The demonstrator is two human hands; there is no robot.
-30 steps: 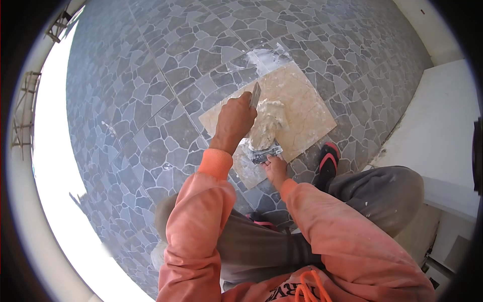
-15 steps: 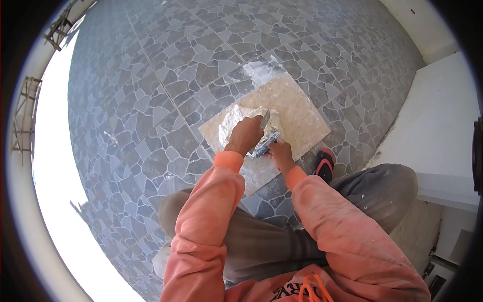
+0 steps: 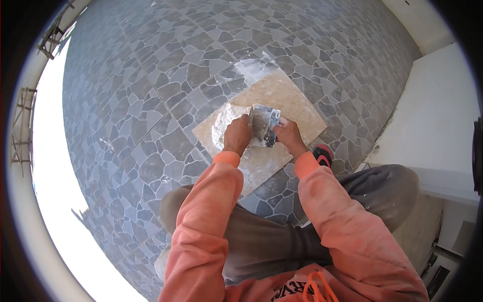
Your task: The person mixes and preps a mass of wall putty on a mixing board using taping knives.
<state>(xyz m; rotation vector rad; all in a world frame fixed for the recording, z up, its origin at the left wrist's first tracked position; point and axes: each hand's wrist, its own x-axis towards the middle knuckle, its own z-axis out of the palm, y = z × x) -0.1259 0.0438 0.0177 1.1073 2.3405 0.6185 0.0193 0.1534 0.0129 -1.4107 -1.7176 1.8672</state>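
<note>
A mound of white paste [image 3: 220, 122] lies on the left part of a beige tile board [image 3: 297, 103]. My left hand [image 3: 237, 135] is closed around a small putty knife [image 3: 251, 115], whose narrow blade stands at the left edge of a wider metal scraper. In my right hand [image 3: 290, 134], fingers and thumb grip the right side of that wide scraper [image 3: 263, 126]. Its flat, paste-smeared face shows between my hands, above the board.
White paste is smeared on the stone-pattern floor [image 3: 255, 69] beyond the board. A black and red sandal [image 3: 323, 155] is at the board's right corner. A white wall [image 3: 437, 116] rises on the right; my bent legs are close below.
The wide scraper has turned, so its broad face now shows, and has moved up with my right hand. My left hand has shifted slightly left with the putty knife.
</note>
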